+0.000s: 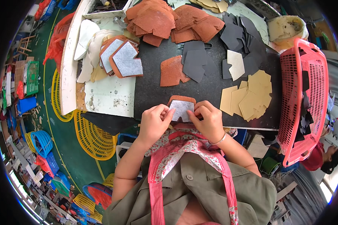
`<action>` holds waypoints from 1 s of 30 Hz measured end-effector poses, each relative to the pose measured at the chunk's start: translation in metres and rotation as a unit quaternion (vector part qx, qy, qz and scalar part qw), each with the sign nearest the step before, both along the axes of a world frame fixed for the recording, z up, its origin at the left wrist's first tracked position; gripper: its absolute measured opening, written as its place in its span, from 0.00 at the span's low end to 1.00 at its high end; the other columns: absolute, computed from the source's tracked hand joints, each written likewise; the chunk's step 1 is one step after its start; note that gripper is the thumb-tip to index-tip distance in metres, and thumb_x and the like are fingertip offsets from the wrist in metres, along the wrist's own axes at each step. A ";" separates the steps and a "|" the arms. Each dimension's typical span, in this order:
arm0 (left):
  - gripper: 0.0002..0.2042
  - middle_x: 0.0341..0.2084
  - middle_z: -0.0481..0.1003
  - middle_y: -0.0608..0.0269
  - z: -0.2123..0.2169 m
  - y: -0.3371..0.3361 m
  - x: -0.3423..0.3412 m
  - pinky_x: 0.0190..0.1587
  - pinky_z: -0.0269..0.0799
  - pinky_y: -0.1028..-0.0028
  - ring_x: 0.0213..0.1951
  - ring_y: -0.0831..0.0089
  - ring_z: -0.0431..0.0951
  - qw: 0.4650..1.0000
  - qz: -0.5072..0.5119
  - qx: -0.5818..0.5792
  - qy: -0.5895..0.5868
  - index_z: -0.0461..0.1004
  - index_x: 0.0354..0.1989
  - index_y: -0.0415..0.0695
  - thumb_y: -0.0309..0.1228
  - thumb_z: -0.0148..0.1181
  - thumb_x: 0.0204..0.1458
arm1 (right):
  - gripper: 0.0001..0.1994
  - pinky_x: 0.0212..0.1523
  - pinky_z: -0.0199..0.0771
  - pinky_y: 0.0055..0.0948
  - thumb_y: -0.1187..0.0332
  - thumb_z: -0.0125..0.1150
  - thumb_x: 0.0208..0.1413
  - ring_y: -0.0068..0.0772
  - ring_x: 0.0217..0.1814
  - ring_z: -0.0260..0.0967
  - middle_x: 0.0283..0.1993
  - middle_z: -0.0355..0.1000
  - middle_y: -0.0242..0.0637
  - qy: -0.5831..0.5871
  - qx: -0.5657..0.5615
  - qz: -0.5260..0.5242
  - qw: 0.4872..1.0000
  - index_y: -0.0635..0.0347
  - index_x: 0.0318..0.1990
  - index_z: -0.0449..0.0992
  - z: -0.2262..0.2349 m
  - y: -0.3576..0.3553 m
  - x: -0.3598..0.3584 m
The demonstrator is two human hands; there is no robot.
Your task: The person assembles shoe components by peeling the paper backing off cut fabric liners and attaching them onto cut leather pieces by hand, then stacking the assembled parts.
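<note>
At the near edge of the worktable, a cut brown leather piece with a light grey backing (181,109) is held between both hands. My left hand (153,122) pinches its left side with thumb and fingers. Its right side is gripped by my right hand (208,122), thumb lying on the grey face. Just beyond, a single brown leather piece (171,72) rests partly beneath several black cut pieces (195,62). To the left lies a stack of brown pieces with grey backings (127,60), matching the held one.
Brown leather piles (150,18) sit at the far side, black pieces (231,35) to their right. Tan pieces (255,97) and a whitish piece (235,64) lie at right. A pink basket (317,75) stands against the right edge; yellow baskets (86,138) are on the floor.
</note>
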State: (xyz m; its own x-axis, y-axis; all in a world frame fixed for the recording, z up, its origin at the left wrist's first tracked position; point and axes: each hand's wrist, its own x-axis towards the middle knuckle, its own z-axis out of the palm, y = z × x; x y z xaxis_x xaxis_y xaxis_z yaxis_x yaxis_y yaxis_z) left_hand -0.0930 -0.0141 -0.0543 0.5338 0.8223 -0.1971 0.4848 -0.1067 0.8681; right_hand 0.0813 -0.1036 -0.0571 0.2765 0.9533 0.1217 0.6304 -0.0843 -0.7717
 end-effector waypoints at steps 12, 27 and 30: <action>0.08 0.32 0.75 0.55 0.023 0.042 0.028 0.39 0.74 0.62 0.37 0.59 0.77 0.925 -0.130 0.320 0.157 0.74 0.31 0.40 0.27 0.64 0.43 | 0.11 0.44 0.75 0.32 0.74 0.63 0.44 0.41 0.46 0.71 0.46 0.74 0.39 -0.332 0.100 0.052 0.937 0.65 0.38 0.76 0.008 0.084 0.040; 0.10 0.32 0.76 0.57 0.016 0.015 0.001 0.42 0.74 0.63 0.38 0.58 0.78 0.914 -0.212 0.345 -0.034 0.75 0.33 0.39 0.23 0.63 0.39 | 0.06 0.37 0.73 0.36 0.73 0.63 0.50 0.45 0.36 0.73 0.34 0.76 0.42 -0.148 0.043 -0.022 0.988 0.65 0.32 0.73 0.007 0.098 0.060; 0.13 0.37 0.75 0.56 0.011 0.023 0.020 0.46 0.71 0.62 0.43 0.57 0.75 0.926 -0.155 0.341 -0.040 0.74 0.38 0.39 0.25 0.64 0.42 | 0.07 0.37 0.73 0.38 0.71 0.63 0.52 0.47 0.35 0.73 0.33 0.76 0.42 -0.119 0.013 -0.050 0.992 0.66 0.32 0.74 0.009 0.099 0.061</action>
State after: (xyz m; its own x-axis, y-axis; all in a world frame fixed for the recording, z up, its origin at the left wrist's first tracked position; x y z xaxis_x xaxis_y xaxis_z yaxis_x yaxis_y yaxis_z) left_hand -0.0735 0.0088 -0.0434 0.7554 0.5461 0.3622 0.2767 -0.7669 0.5791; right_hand 0.1426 -0.0051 -0.0482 0.3303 0.9181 0.2189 0.7844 -0.1381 -0.6047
